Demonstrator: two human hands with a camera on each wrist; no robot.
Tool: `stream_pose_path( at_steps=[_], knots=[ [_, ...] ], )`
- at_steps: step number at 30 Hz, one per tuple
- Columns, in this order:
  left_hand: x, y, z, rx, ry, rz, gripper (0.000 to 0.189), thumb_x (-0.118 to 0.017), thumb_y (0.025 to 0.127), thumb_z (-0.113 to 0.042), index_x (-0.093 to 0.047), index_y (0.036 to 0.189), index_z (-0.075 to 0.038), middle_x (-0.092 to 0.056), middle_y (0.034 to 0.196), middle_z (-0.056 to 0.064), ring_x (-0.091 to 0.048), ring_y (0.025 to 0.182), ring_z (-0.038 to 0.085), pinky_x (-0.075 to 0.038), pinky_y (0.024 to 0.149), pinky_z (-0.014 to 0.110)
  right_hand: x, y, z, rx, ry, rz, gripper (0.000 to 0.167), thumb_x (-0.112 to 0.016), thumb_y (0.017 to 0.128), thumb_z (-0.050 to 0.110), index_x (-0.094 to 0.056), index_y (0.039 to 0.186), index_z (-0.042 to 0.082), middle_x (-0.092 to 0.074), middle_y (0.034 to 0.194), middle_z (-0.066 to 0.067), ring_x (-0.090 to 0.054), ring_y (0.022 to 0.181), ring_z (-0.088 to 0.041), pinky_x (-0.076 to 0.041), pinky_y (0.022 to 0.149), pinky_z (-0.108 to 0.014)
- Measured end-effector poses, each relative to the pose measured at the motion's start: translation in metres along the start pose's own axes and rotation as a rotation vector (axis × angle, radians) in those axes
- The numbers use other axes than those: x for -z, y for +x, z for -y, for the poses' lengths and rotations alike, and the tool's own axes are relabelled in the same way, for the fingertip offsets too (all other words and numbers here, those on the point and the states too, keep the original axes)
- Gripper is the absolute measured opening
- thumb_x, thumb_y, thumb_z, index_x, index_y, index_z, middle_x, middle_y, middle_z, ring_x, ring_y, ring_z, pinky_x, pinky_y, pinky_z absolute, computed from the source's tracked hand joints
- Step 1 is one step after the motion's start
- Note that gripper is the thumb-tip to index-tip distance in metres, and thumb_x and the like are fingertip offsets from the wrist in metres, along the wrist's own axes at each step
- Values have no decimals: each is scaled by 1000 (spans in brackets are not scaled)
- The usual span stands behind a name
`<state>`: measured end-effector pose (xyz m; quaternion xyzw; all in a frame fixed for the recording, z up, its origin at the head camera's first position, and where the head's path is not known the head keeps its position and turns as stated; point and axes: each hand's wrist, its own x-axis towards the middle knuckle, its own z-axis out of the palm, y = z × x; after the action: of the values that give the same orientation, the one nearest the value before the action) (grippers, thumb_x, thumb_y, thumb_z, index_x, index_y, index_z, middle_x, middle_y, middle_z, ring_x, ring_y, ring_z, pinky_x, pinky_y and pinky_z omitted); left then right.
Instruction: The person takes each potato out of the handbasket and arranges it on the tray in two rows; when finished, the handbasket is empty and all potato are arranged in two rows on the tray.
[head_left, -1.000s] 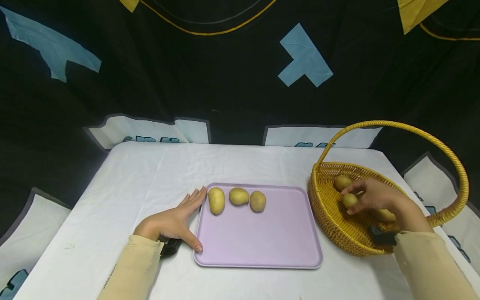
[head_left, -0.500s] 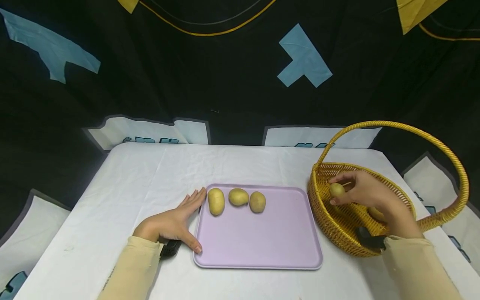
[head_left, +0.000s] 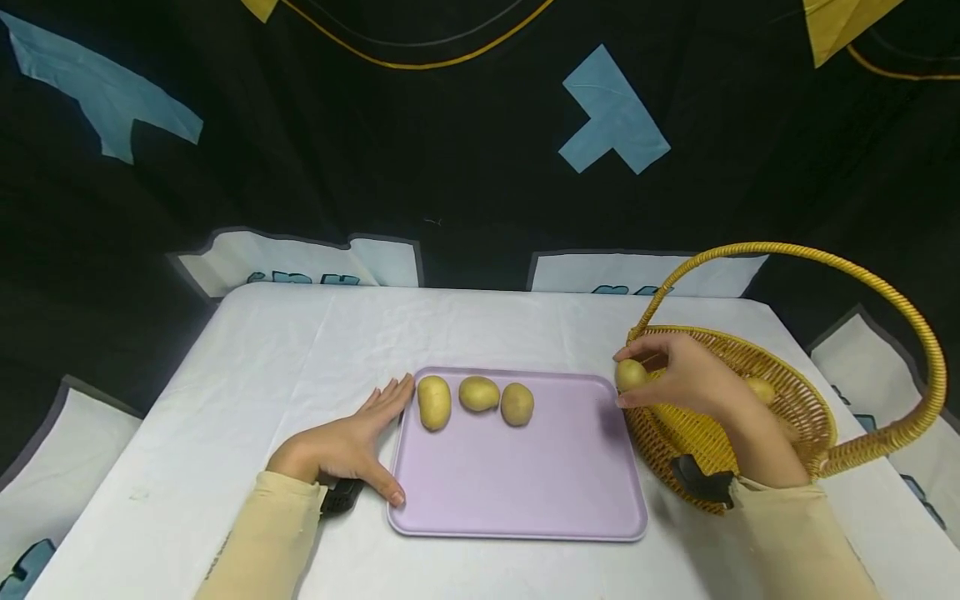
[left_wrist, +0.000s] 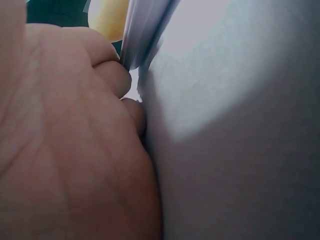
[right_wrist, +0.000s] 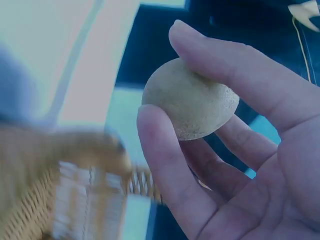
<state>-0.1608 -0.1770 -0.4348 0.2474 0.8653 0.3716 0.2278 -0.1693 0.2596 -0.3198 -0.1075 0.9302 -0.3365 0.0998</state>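
My right hand [head_left: 686, 379] pinches a small potato [right_wrist: 192, 102] between thumb and fingers, above the left rim of the wicker basket [head_left: 795, 358]. In the head view that potato overlaps the right end of the lilac tray [head_left: 517, 492]. Spread straight, my left hand [head_left: 352, 446] rests at the tray's left edge, thumb at the lower left and fingertips near the upper corner. Three potatoes lie in a row along the tray's far side: a long one [head_left: 433, 402], an oval one [head_left: 478, 392] and a rounder one [head_left: 517, 404].
More potatoes lie in the basket, one [head_left: 761, 390] showing behind my right wrist. The basket's tall arched handle [head_left: 926, 350] rises over its right side. Tray and basket stand side by side on a white-covered table [head_left: 480, 329], with a black curtain [head_left: 465, 167] behind.
My right hand has lifted the small potato from inside the basket and carried it left to the basket's rim, beside the tray. My left hand and the three tray potatoes have stayed put.
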Motion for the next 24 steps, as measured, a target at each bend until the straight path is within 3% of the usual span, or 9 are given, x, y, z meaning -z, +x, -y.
stream_pose_path(
  at_steps=[8,14,24],
  knots=[
    [1,0,0,-11,13,6,151,-98,54,-43,1,162,-6,10,166,18,13,148,45,2,117,62,-40,24,19,29,-13,58,47,-94,66,14,-74,107,6,-70,106,-7,-64,96,-27,-53,77,-35],
    [0,0,1,-1,10,6,152,-99,53,-43,1,162,-7,10,166,17,13,148,46,2,117,62,-63,36,21,-20,-44,100,49,-94,64,10,-74,108,4,-69,104,-6,-63,90,-22,-53,74,-33],
    [0,0,0,15,4,6,152,-99,52,-42,1,162,-8,11,167,16,14,148,45,2,117,63,-89,46,19,-56,-89,116,48,-96,60,8,-74,102,5,-69,102,-5,-59,88,-20,-51,86,-40]
  ],
)
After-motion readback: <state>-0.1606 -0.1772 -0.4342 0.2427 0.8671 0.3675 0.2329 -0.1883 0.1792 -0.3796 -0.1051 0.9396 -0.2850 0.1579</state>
